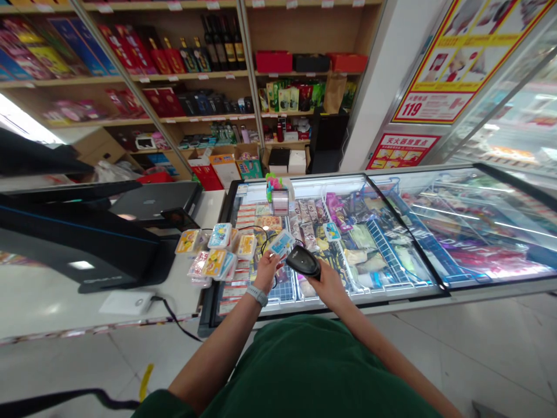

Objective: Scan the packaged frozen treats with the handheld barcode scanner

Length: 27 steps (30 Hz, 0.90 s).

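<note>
My left hand (pixel 266 271), with a watch on its wrist, grips a small flat pack with a light blue and white label (pixel 281 242). In my right hand (pixel 327 283) is a black barcode scanner (pixel 303 261), its head turned toward that pack. Both hands are above the glass top of a chest freezer. Left of them, several small plastic boxes with yellow or blue labels (pixel 216 263) are stacked at the freezer's left end. One more blue-labelled box (pixel 331 231) lies apart, beyond the scanner.
A checkout terminal (pixel 126 249) stands on the white counter at left, with a white device (pixel 127 302) and its black cable before it. The chest freezer (pixel 404 299) stretches right, holding bagged goods. Behind are stocked shelves (pixel 209 76) and a pillar (pixel 369 81).
</note>
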Motion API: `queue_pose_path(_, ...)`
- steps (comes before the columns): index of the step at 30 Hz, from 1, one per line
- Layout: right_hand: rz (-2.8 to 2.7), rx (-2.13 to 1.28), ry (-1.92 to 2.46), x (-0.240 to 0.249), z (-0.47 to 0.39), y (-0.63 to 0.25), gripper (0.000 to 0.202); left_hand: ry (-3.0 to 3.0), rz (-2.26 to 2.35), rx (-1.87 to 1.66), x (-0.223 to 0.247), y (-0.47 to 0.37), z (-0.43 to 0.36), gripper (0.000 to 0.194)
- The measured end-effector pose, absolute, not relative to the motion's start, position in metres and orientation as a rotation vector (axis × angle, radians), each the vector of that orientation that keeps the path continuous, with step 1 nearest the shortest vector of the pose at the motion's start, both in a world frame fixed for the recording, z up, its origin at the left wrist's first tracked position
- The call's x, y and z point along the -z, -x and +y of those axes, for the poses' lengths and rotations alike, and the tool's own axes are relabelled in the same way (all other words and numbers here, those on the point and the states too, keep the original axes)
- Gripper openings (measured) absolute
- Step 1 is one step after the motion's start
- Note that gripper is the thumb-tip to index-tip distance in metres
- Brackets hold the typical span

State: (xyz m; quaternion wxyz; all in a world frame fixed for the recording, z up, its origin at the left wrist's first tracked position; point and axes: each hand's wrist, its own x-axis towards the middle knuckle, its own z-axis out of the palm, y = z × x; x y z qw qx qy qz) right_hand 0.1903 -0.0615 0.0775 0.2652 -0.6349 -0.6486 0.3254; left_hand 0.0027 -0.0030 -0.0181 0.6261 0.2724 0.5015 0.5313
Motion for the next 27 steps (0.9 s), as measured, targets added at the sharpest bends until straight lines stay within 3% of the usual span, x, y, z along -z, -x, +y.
queue_pose_path(8,-1.757,-0.895,1.702,-0.076,-0.062,-0.191,0.026,-0.568,1.167,-1.218,0.017,-0.004,-0.006,0.038)
queue_pose_path(21,-1.74,-0.892,1.689,-0.072,-0.062,-0.195,0.027,-0.253,1.252,-1.401,0.025,0.034,0.007,0.008)
queue_pose_path(27,-1.741,-0.9,1.69,-0.073,-0.061,-0.194,0.031,-0.141,1.344,-1.477,0.028,0.05,0.016,0.006)
